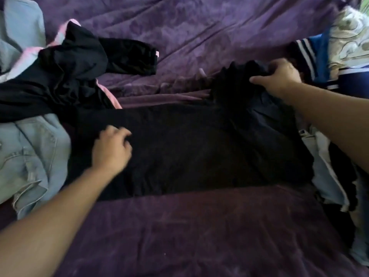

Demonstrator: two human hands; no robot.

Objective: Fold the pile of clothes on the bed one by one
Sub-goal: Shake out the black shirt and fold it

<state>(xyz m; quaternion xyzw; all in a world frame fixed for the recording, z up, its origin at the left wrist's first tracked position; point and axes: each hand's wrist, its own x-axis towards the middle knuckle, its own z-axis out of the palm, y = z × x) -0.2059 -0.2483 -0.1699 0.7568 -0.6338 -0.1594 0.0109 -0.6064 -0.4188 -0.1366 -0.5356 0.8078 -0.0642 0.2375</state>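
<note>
Gripping far-right corner of black garment (189, 148) with right hand (277, 76); resting curled left hand (111, 148) by its left edge, grasp unclear; bare bedspread (199, 226) nearside.

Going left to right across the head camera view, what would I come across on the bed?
Light denim garment → left hand → right hand gripping the black garment → blue striped garment.

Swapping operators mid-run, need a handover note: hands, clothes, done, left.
Left hand rests on the black garment, fingers curled; pinch unclear.
Right hand grips its bunched far-right end.
Garment spread across the purple bed cover, not yet folded.
Heap at left: black-and-pink clothing and light-blue denim, unfolded.
More clothes at right edge; folded or not, unclear.
Left: fold this one, then the heap.
</note>
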